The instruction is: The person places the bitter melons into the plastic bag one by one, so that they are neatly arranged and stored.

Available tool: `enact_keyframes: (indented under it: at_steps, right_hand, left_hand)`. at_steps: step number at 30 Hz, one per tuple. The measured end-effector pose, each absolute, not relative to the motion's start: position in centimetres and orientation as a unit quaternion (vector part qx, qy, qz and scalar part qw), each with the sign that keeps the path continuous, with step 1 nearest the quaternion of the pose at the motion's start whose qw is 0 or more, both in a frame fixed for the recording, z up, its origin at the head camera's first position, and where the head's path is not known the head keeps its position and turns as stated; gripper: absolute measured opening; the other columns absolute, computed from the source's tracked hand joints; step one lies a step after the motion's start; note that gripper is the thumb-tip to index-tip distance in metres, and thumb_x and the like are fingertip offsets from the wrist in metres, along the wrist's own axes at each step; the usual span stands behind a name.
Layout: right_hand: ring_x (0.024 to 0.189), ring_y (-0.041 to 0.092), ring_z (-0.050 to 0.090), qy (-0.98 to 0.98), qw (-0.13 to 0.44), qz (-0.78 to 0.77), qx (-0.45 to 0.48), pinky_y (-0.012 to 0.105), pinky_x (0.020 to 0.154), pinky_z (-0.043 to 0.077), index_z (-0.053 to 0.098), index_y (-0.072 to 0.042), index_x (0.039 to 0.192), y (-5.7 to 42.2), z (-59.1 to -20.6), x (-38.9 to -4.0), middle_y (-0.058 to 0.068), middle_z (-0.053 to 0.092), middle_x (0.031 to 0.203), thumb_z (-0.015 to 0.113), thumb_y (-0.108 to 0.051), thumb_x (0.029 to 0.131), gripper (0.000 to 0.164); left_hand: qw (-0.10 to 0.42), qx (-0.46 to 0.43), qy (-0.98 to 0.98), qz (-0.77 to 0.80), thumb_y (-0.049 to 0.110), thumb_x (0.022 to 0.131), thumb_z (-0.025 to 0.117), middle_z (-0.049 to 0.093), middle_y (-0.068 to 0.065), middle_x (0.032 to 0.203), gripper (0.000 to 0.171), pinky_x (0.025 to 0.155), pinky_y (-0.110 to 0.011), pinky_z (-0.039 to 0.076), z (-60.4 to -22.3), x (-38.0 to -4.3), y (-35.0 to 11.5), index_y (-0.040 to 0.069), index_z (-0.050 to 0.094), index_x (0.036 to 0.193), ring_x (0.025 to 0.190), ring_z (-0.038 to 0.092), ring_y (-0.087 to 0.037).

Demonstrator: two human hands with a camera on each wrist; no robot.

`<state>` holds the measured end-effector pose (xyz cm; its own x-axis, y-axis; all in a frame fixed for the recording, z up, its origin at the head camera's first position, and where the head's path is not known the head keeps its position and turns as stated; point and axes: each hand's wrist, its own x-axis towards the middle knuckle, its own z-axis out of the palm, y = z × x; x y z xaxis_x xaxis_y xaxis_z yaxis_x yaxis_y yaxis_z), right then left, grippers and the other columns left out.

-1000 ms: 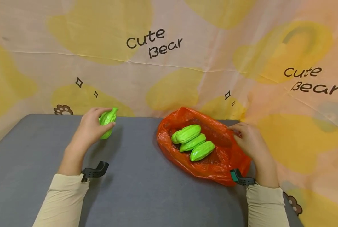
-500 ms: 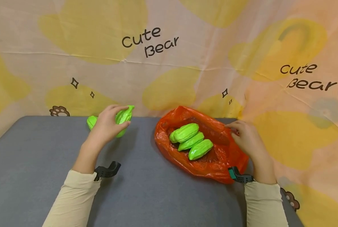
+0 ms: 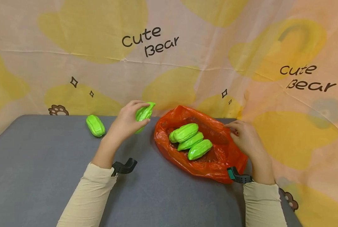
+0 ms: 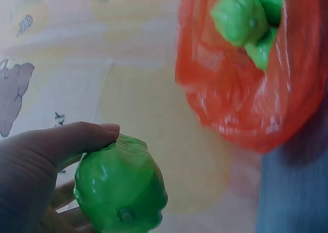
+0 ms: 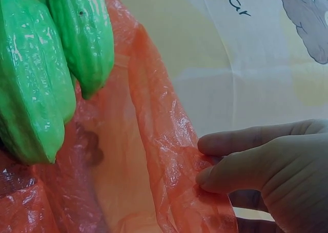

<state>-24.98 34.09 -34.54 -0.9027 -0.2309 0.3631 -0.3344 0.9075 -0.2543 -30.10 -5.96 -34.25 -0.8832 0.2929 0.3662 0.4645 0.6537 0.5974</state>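
My left hand (image 3: 128,120) holds a glossy green bitter melon (image 3: 145,113) between thumb and fingers, above the table just left of the red plastic bag (image 3: 169,157). In the left wrist view the held bitter melon (image 4: 123,184) shows its rounded end, and the bag (image 4: 230,110) is beyond it. Several more bitter melons (image 3: 200,149) lie inside the open-mouthed bag. My right hand (image 3: 249,138) pinches the bag's right rim; in the right wrist view, thumb and forefinger grip the thin film (image 5: 179,166). One loose bitter melon (image 3: 95,125) rests on the table behind my left wrist.
The grey table (image 3: 146,195) ends at a fabric backdrop (image 3: 100,63) printed with yellow patches and lettering, which rises behind it and along the right side. Each wrist wears a black camera mount (image 3: 124,166).
My left hand has carried the bitter melon rightward to near the bag, uncovering the loose bitter melon at the left. The right hand keeps its grip on the rim.
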Motion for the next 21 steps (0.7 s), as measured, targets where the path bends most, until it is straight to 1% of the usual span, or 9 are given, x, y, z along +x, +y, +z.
enact_keyframes:
  at_steps: [2, 9, 15, 21]
  right_hand:
    - [0.074, 0.026, 0.054, -0.963, 0.164, 0.156, 0.145, 0.038, 0.068, 0.043, 0.076, 0.0, 0.109, 34.1, -34.6, -25.0, 0.019, 0.073, 0.1, 0.066, 0.007, 0.086, 0.026]
    - [0.076, 0.027, 0.056, -0.963, 0.17, 0.156, 0.139, 0.042, 0.07, 0.046, 0.076, -0.001, 0.11, 34.2, -34.5, -24.9, 0.018, 0.071, 0.099, 0.065, 0.007, 0.086, 0.028]
    - [0.079, 0.03, 0.059, -0.963, 0.172, 0.158, 0.135, 0.045, 0.072, 0.048, 0.076, 0.0, 0.112, 34.2, -34.4, -24.9, 0.021, 0.072, 0.105, 0.065, 0.007, 0.087, 0.028]
    - [0.08, 0.031, 0.06, -0.963, 0.175, 0.156, 0.134, 0.046, 0.073, 0.049, 0.076, 0.0, 0.112, 34.2, -34.2, -24.8, 0.022, 0.072, 0.108, 0.064, 0.007, 0.087, 0.028]
  left_hand:
    - [0.117, -0.217, -0.899, -0.363, 0.012, 0.085, 0.079, 0.056, -0.018, 0.142, 0.055, 0.105, -0.053, 0.049, -34.2, -30.1, -5.2, 0.005, 0.062, 0.137, 0.127, 0.057, -0.038]
    - [0.109, -0.245, -0.893, -0.362, 0.013, 0.085, 0.079, 0.056, -0.015, 0.143, 0.055, 0.113, -0.05, 0.044, -33.7, -30.4, -2.7, 0.007, 0.062, 0.137, 0.132, 0.055, -0.036]
    - [0.108, -0.274, -0.89, -0.347, 0.015, 0.086, 0.079, 0.057, -0.011, 0.141, 0.054, 0.111, -0.048, 0.046, -33.0, -30.5, -0.5, 0.011, 0.063, 0.137, 0.13, 0.057, -0.033]
    - [0.091, -0.301, -0.886, -0.341, 0.016, 0.088, 0.078, 0.056, -0.008, 0.142, 0.054, 0.107, -0.045, 0.05, -33.0, -30.1, 1.6, 0.013, 0.062, 0.139, 0.128, 0.058, -0.03]
